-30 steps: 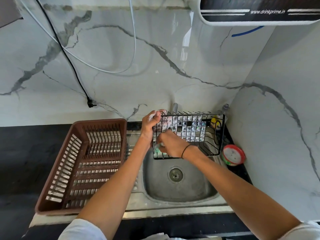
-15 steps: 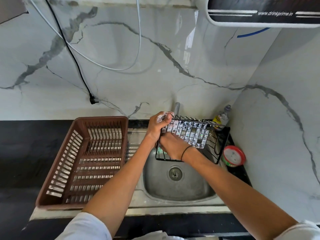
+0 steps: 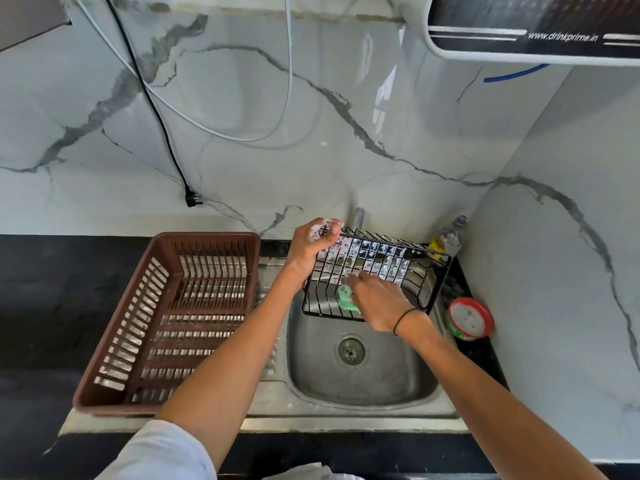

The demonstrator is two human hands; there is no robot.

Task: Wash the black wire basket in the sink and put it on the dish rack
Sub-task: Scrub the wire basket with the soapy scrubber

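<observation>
Leftward, brown rack point(image 3: 166, 320) sits on the drainboard beside the steel sink point(image 3: 363, 382). Over the sink, black basket point(image 3: 375, 278) hangs tilted and soapy, its far-left corner gripped by the left hand point(image 3: 313, 245). Right hand point(image 3: 379, 301) reaches inside it, fingers pressing a green sponge point(image 3: 347, 297) to the wires.

Black counter point(image 3: 52, 306) with steel sink point(image 3: 363, 393), brown dish rack point(image 3: 166, 327) on its drainboard, red-lidded tub point(image 3: 471, 318) at right.
</observation>
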